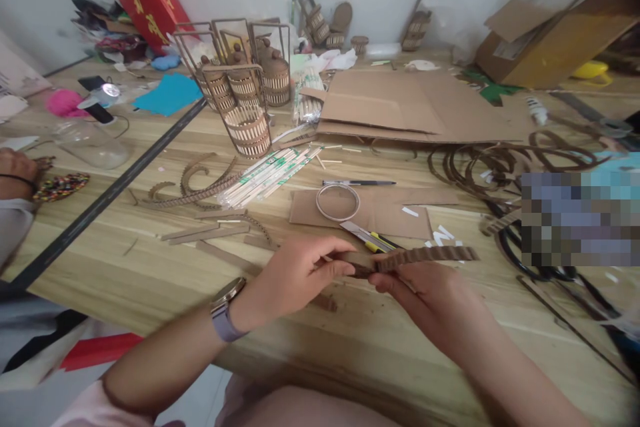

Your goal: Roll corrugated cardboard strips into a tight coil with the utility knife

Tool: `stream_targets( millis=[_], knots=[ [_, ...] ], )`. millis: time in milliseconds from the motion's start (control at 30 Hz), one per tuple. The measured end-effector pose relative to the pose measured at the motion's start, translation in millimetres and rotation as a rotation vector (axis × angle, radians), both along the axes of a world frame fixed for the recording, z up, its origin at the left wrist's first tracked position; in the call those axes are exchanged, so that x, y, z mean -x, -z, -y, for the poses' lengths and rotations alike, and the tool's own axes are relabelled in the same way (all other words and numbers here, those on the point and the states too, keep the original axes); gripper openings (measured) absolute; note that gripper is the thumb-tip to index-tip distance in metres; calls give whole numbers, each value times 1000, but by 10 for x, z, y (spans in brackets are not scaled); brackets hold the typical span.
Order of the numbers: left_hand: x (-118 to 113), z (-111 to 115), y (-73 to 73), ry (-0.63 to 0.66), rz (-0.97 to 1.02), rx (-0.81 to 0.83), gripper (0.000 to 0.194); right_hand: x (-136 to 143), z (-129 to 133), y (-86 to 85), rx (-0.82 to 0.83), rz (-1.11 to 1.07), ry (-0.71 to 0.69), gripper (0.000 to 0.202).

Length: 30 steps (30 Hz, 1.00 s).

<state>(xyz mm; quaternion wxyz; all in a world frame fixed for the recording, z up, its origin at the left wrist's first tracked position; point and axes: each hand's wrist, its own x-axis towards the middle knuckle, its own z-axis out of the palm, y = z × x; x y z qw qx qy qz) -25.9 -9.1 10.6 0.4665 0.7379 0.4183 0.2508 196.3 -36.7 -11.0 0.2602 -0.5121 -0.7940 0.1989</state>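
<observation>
Both my hands grip a brown corrugated cardboard strip (430,255) above the table's near part. My left hand (295,277), with a watch on its wrist, pinches the strip's curled left portion between thumb and fingers. Close beside it, my right hand (430,290) is closed on the same strip, whose ribbed end sticks out to the right. Just beyond the hands lie a yellow-and-black utility knife (373,238) and a round tape-like ring (338,203) on a flat cardboard piece (410,217). A dark pen (360,182) rests behind the ring.
Stick packets (275,173) and curled cardboard strips (200,190) lie left of centre. Behind them stand small lantern-like stick-and-cardboard models (245,127). Cardboard sheets (380,103) lie farther back; coiled brown strips (465,170) are at right. Another person's hand (17,173) is at far left, near beads (63,187).
</observation>
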Motion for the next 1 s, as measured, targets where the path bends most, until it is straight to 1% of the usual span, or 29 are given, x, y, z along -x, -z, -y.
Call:
stream_targets(
  millis=[133, 200, 300, 367, 467, 567, 667, 767, 833, 867, 933, 1000],
  knots=[
    [-1, -11, -6, 0, -78, -117, 19, -40, -34, -141, 57, -9, 43, 16],
    [-16, -5, -19, 31, -99, -181, 19, -56, -36, -170, 64, -15, 34, 14],
    [-30, 13, -31, 81, -137, -276, 18, -47, -18, -128, 40, 5, 1, 20],
    [-30, 29, -27, 105, -171, -345, 18, -28, -1, -70, -15, 10, -5, 27],
    [-32, 59, -5, 132, -234, -463, 19, -4, 5, -16, -97, -5, -41, 31],
    [-56, 99, 22, 171, -330, -535, 17, 6, -5, -35, -119, 60, -135, 29],
    [-86, 136, 37, 224, -428, -568, 18, 24, -7, -66, -147, 153, -161, 29],
    [-93, 138, 30, 271, -473, -602, 20, 67, 4, -72, -209, 172, -190, 31],
    [-81, 114, 21, 240, -407, -560, 20, 100, 13, -74, -199, 114, -174, 27],
    [-71, 98, 18, 193, -339, -511, 20, 114, 17, -78, -176, 68, -146, 24],
    [-51, 67, 24, 57, -179, -386, 23, 130, 25, -82, -144, -25, -70, 20],
    [-39, 52, 46, -70, -49, -252, 37, 133, 32, -72, -170, -82, 29, 21]
  ],
)
